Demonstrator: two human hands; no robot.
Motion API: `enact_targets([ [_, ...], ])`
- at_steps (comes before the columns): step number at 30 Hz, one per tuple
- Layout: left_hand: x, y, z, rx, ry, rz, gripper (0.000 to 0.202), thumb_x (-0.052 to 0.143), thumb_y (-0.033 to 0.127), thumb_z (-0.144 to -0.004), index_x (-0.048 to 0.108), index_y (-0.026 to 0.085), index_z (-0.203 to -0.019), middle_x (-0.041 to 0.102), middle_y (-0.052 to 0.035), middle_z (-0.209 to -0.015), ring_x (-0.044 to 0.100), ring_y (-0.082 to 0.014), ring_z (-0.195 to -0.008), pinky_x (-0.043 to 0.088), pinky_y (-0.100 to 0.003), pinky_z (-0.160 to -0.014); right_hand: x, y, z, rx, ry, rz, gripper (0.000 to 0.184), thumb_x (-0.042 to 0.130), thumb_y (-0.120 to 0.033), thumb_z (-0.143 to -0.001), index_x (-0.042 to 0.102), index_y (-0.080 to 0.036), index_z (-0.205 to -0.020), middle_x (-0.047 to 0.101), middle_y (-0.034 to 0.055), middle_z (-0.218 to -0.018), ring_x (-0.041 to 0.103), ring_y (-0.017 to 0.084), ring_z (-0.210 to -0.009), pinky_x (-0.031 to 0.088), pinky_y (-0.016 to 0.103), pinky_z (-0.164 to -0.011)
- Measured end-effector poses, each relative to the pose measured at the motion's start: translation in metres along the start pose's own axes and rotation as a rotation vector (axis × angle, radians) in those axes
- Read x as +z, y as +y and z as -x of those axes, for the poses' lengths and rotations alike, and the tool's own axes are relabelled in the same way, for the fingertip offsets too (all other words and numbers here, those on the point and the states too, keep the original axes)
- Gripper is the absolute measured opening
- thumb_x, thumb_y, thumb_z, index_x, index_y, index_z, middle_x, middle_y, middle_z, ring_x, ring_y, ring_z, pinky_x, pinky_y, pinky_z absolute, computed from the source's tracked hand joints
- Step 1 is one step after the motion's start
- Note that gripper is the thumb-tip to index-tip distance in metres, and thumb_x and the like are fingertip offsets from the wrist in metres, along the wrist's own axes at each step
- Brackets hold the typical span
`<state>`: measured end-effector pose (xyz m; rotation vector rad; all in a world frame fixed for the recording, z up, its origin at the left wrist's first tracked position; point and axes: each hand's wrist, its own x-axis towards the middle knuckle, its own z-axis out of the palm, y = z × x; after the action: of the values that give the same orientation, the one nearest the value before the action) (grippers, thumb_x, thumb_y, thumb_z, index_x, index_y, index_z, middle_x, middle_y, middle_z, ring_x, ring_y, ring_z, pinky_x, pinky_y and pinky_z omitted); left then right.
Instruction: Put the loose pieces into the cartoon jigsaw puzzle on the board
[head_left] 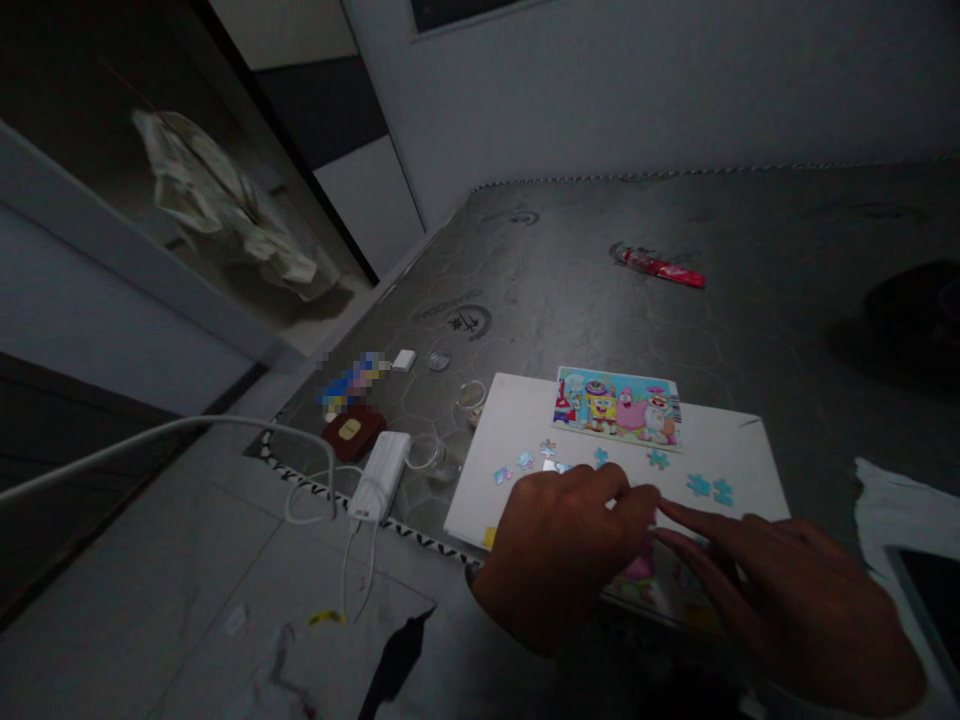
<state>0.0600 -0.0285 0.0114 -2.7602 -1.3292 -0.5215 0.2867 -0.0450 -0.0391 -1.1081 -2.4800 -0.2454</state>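
Observation:
My left hand (574,555) is closed, its fingers curled and its fingertips mostly hidden. My right hand (802,590) reaches in from the right, thumb and forefinger pinched against the left fingertips. A small pink sliver of a jigsaw piece (655,517) shows where the two hands meet. Under them lies a white board (480,480) with loose blue jigsaw pieces (699,485) along its middle. Joined pink pieces (639,568) show partly below the hands. A cartoon picture card (619,408) lies at the board's far edge.
Left of the board stand a clear cup (425,455), a white power adapter (380,475) with cables and a brown case (354,432). A red-handled object (664,268) lies farther back. At the right are white paper (896,500) and a dark-screened device (930,595).

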Motion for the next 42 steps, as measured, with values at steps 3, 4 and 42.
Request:
enact_targets([
  [3,0.001,0.000,0.000,0.010,0.020,-0.005,0.019,0.064,0.031,-0.089,0.065,0.022,-0.106,0.068,0.0039,-0.081,0.065,-0.0166,-0.068,0.045,-0.027,-0.049,-0.002,-0.003,-0.002,0.019,0.008,-0.011,0.031,0.047,-0.032,-0.099,0.061,-0.024,-0.125,0.076,-0.0016,-0.085,0.063,0.012,-0.059,0.039,0.029,-0.062],
  [4,0.001,-0.001,0.000,0.013,0.026,-0.007,0.019,0.063,0.031,-0.089,0.065,0.022,-0.106,0.068,0.0040,-0.081,0.065,-0.0167,-0.067,0.045,-0.027,-0.048,-0.002,-0.004,-0.003,0.028,0.011,-0.017,0.031,0.046,-0.031,-0.099,0.062,-0.023,-0.124,0.076,-0.0014,-0.085,0.063,0.012,-0.059,0.039,0.030,-0.062],
  [42,0.004,-0.005,0.001,0.035,0.031,-0.026,0.041,0.080,0.019,-0.072,0.066,0.025,-0.110,0.068,0.0046,-0.080,0.065,-0.0170,-0.061,0.042,-0.026,-0.045,-0.004,-0.025,-0.017,0.239,0.035,-0.024,0.022,0.049,-0.033,-0.099,0.067,-0.025,-0.108,0.074,-0.0061,-0.075,0.060,0.010,-0.058,0.032,0.030,-0.064],
])
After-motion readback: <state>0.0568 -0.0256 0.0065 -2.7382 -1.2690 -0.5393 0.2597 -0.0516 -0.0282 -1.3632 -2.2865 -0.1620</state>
